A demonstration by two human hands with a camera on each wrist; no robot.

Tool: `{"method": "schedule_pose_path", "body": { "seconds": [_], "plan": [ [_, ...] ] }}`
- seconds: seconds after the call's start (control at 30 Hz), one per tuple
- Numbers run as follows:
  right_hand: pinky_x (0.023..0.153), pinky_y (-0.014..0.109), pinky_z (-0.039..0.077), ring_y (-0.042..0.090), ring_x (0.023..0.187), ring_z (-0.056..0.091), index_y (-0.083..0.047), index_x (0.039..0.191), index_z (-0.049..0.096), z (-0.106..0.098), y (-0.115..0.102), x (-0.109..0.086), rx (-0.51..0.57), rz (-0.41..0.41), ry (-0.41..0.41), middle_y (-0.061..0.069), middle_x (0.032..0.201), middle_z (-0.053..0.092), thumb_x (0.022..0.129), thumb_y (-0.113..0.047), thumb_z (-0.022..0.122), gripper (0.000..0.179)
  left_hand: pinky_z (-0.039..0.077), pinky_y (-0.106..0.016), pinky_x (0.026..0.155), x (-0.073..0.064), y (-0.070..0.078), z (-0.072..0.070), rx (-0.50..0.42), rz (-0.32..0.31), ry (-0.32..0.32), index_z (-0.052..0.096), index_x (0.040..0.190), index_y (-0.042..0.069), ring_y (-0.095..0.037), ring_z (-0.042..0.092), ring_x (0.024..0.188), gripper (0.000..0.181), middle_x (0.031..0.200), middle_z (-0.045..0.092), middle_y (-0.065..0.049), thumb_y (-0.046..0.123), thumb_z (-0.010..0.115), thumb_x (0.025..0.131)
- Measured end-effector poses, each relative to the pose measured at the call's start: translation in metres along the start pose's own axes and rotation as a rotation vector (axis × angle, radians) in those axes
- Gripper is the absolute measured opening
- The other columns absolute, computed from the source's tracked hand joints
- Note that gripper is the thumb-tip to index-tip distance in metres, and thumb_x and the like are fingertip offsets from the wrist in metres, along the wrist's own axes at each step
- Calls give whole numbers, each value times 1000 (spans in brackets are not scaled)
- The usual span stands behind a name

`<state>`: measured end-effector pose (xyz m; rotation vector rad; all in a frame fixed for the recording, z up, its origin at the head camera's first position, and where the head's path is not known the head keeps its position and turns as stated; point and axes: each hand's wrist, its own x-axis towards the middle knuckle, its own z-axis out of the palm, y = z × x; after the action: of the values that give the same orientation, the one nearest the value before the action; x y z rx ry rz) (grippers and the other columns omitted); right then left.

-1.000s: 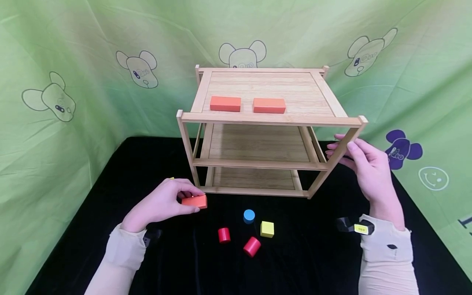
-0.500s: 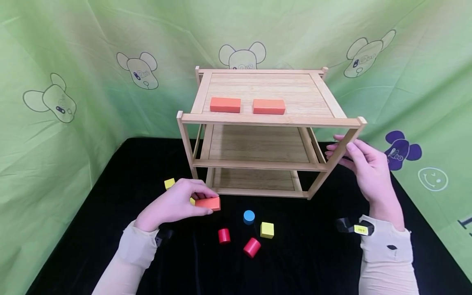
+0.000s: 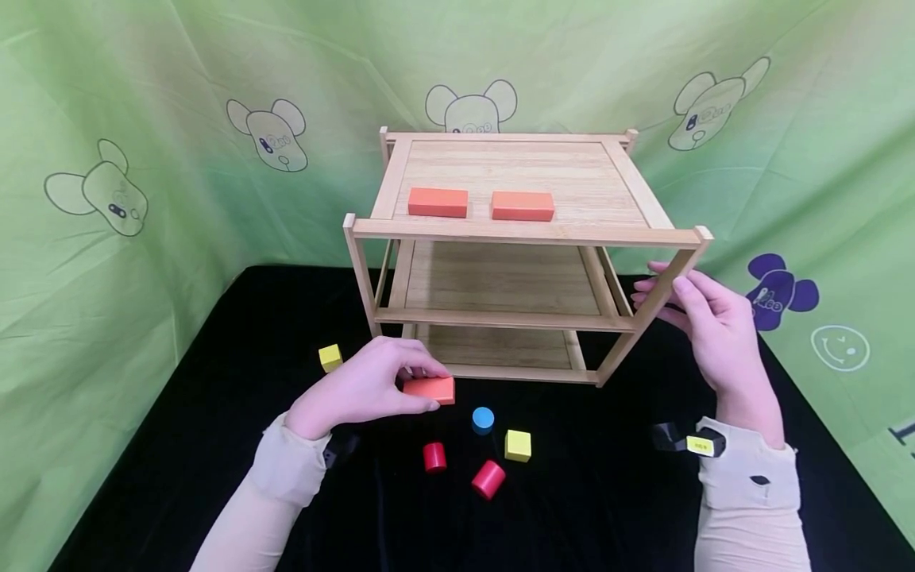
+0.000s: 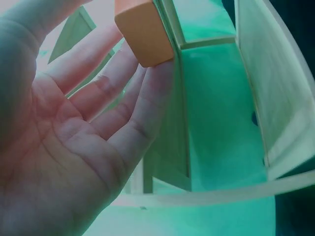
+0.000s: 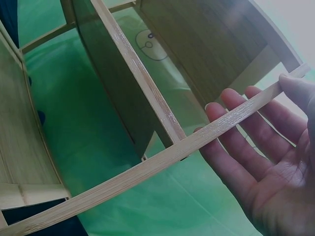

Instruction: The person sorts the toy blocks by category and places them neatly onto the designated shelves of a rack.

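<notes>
Block (image 3: 432, 390), orange, pinched between thumb and fingers of the left hand (image 3: 368, 385), in front of the rack (image 3: 515, 165), toward its left end. The right hand (image 3: 717, 330) holds the rack's right front post, thumb before it, fingers behind. Two other blocks (image 3: 438, 202) lie atop the rack; cylinders (image 3: 482, 420) and a yellow cube (image 3: 518, 446) lie before it.

We've got the three-tier rack (image 3: 503, 320) centre, curtain (image 3: 179, 48) behind!
Up top, a left block (image 3: 438, 202) beside a right block (image 3: 523, 206); our left hand (image 3: 368, 385) holds a third block (image 3: 431, 390) before the bottom tier, our right hand (image 3: 711, 322) at the right front post (image 3: 624, 348). In front, we spot a rear cylinder (image 3: 483, 420), near cube (image 3: 518, 446) just right, left cylinder (image 3: 434, 457) and front cylinder (image 3: 489, 479) nearer us; left of the rack, a far cube (image 3: 330, 357).
</notes>
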<state>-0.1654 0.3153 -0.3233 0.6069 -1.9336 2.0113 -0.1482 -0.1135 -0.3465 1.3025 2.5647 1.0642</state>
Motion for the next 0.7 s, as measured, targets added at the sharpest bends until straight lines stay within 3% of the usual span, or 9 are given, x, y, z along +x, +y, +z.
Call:
{"method": "schedule_pose_path", "body": {
  "seconds": [0.3, 0.53, 0.7],
  "plan": [
    [89, 28, 56, 24, 103, 71, 19, 132, 54, -1, 1, 0, 17, -13, -5, 16, 109, 74, 109, -9, 47, 37, 56, -23, 75, 16, 11, -6, -19, 28, 8, 78, 114, 12, -4, 60, 83, 28, 97, 66, 11, 16, 82, 86],
    [90, 29, 56, 26, 104, 71, 22, 131, 53, -2, 2, 1, 48, -29, -16, 18, 111, 72, 109, -5, 45, 36, 56, -31, 70, 26, 19, -10, -17, 55, 12, 78, 115, 12, -5, 58, 82, 28, 97, 66, 12, 17, 82, 87],
    [90, 28, 56, 23, 105, 71, 22, 132, 51, -1, 2, 0, 20, -21, -14, 16, 110, 73, 109, -8, 46, 38, 53, -25, 70, 35, 27, -12, 7, 83, 8, 78, 114, 13, -3, 57, 81, 26, 96, 65, 13, 15, 80, 88]
  ]
}}
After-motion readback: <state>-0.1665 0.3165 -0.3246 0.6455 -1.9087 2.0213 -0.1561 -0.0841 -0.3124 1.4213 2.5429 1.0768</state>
